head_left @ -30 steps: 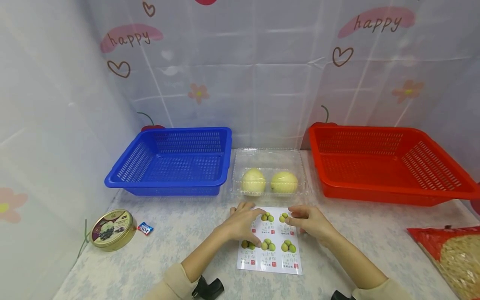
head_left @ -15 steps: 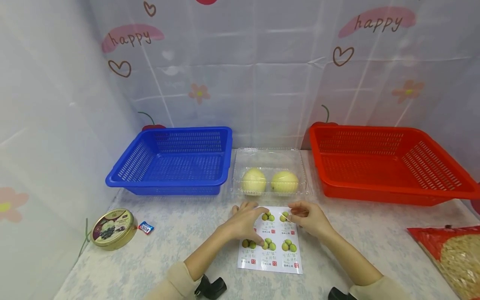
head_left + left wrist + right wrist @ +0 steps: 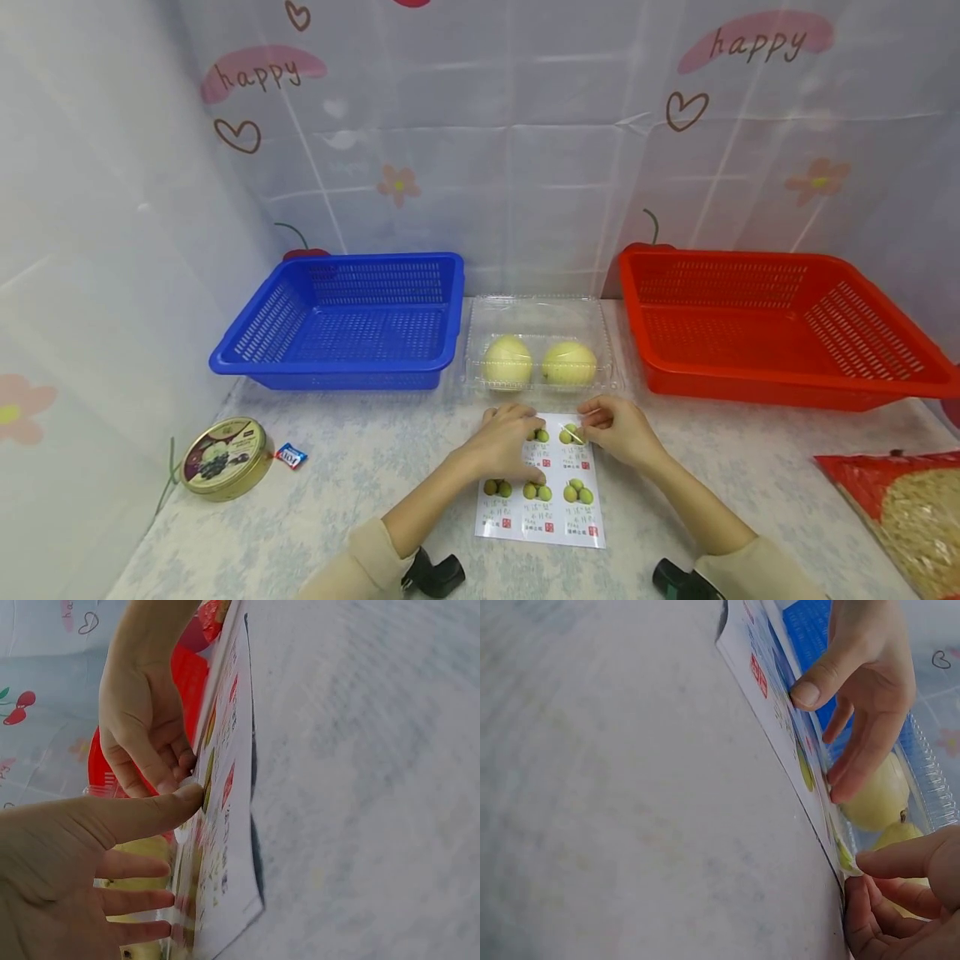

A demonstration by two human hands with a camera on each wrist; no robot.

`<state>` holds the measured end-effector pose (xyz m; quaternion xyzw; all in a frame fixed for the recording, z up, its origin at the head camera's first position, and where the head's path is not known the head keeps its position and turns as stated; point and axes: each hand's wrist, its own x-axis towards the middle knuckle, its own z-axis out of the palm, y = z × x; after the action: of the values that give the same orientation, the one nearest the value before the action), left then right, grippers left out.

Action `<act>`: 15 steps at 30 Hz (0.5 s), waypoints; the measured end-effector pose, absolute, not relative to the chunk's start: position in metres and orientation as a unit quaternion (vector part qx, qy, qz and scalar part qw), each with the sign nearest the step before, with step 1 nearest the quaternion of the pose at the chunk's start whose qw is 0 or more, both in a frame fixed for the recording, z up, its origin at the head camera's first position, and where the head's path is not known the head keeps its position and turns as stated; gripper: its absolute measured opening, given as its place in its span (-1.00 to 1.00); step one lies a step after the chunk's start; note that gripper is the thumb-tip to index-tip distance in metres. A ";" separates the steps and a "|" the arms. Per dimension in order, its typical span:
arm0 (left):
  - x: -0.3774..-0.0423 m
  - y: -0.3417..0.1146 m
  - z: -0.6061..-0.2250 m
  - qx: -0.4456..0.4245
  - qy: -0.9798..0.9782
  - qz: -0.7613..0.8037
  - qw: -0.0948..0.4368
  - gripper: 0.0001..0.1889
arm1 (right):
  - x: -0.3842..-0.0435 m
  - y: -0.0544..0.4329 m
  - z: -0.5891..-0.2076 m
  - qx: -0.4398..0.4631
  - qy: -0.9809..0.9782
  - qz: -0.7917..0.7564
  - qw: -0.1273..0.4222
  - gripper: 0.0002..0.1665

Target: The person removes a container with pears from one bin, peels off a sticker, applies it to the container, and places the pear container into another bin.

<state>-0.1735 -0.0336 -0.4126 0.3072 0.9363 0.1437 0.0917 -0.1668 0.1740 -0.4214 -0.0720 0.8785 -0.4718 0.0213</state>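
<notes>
A white sticker sheet (image 3: pixel 538 515), printed with green fruit, writing and red seals, lies on the table. My left hand (image 3: pixel 497 444) rests on its upper left part, thumb and fingers spread and fairly straight. At the upper right corner my right hand (image 3: pixel 624 435) pinches the edge of a sticker between thumb and fingers. The right wrist view shows that sticker corner (image 3: pixel 846 859) bent up at the right thumb (image 3: pixel 889 861). Just behind the sheet, a clear plastic box (image 3: pixel 536 317) holds two pale yellow-green round fruits (image 3: pixel 507 362).
A blue basket (image 3: pixel 345 371) stands at the back left and a red basket (image 3: pixel 780 387) at the back right. On the left are a round gold tin (image 3: pixel 227 460) and a small blue wrapped sweet (image 3: pixel 291 456). A red bag (image 3: pixel 918 508) lies at the right edge.
My left hand has slid to the right over the sheet, covering more of its upper middle. My right hand has shifted slightly away from me at the corner. The sheet stays in place.
</notes>
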 end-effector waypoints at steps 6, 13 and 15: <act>-0.176 -0.032 -0.416 0.310 0.931 0.173 0.085 -0.14 | -0.170 0.175 -0.423 -0.084 0.878 -0.471 0.017 -0.76; -0.183 -0.033 -0.420 0.306 0.928 0.196 0.082 -0.16 | -0.169 0.176 -0.425 -0.093 0.868 -0.488 0.004 -0.79; -0.184 -0.033 -0.421 0.306 0.926 0.204 0.080 -0.17 | -0.168 0.176 -0.425 -0.095 0.865 -0.493 0.000 -0.80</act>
<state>-0.1839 -0.0330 -0.4211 0.3061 0.9264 0.2043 0.0803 -0.1681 0.1764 -0.4253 -0.0954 0.8648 -0.4930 0.0002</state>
